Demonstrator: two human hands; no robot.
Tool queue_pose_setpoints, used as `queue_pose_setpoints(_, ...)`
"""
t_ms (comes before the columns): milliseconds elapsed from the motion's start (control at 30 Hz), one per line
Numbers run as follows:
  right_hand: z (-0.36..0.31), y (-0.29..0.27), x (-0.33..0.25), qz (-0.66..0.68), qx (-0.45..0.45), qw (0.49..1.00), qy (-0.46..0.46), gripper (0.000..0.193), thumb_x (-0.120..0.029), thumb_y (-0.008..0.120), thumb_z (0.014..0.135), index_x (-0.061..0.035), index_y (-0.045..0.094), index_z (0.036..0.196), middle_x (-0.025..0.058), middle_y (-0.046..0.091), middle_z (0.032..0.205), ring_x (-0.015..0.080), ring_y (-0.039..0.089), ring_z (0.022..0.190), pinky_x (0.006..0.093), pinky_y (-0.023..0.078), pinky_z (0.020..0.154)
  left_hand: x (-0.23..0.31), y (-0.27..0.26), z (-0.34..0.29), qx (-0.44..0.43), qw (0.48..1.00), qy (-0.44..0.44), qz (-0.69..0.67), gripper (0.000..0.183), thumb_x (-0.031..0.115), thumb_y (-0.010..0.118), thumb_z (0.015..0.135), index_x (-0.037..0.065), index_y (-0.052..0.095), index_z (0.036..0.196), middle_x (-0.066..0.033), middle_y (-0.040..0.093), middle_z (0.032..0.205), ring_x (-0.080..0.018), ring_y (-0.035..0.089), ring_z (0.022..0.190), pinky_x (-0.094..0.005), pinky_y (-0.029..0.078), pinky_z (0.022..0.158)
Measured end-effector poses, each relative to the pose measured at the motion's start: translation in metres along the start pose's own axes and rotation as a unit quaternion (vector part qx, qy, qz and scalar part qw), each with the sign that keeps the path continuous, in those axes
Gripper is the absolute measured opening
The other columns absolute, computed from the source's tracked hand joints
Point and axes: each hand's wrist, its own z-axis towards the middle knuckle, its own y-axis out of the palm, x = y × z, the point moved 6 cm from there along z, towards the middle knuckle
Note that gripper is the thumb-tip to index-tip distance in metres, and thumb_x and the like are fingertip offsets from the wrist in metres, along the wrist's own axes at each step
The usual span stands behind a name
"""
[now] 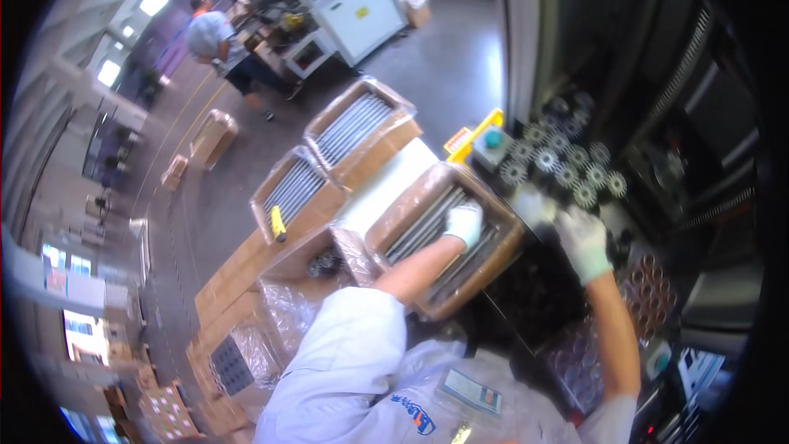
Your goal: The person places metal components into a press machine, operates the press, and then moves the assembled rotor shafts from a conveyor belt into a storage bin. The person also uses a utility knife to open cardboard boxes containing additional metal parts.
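Observation:
My left hand (466, 224), in a white glove, reaches into a plastic-lined cardboard box (508, 245) and rests on the long metal rods (423, 226) lying there. Its fingertips are hidden, so whether it grips a rod does not show. My right hand (583, 240), also gloved in white, is over the dark machine bed at the right. Its fingers point away from me and are blurred; what they hold, if anything, cannot be made out. Just beyond it stand several round metal parts with slotted rims (567, 174). A whitish blur lies next to its fingertips.
Two more boxes of metal rods (353, 127) stand beyond, one with a yellow-and-black tool (278, 224) on its edge. A yellow bracket (477, 138) and a teal button (493, 139) are by the machine. Copper-coloured rings (648, 284) sit at the right. Another person (218, 41) stands far left.

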Motion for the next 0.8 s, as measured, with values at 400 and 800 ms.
queue_pose_setpoints(400, 0.014, -0.036, 0.084, 0.611, 0.366, 0.660, 0.237, 0.036, -0.007, 0.065, 0.094, 0.0010, 0.064, 0.129, 0.0043, 0.071, 0.102, 0.0066, 0.062, 0.075, 0.0217, 0.051, 0.068, -0.223, -0.089, -0.038, -0.082, 0.944, -0.051, -0.316, 0.053, 0.021, 0.077, 0.084, -0.002, 0.058, 0.128, -0.0138, 0.069, 0.112, -0.0209, 0.064, 0.104, -0.0336, 0.050, 0.092)
queue_pose_setpoints(800, 0.029, -0.073, 0.176, 0.432, 0.401, 0.732, 0.341, 0.036, -0.012, 0.060, 0.088, -0.0053, 0.071, 0.121, 0.0104, 0.076, 0.100, 0.0142, 0.068, 0.077, 0.0296, 0.054, 0.075, -0.205, -0.096, -0.083, -0.203, 0.852, -0.074, -0.476, 0.036, 0.024, 0.064, 0.100, 0.005, 0.056, 0.130, 0.0017, 0.056, 0.090, -0.0080, 0.053, 0.074, -0.0249, 0.047, 0.068)
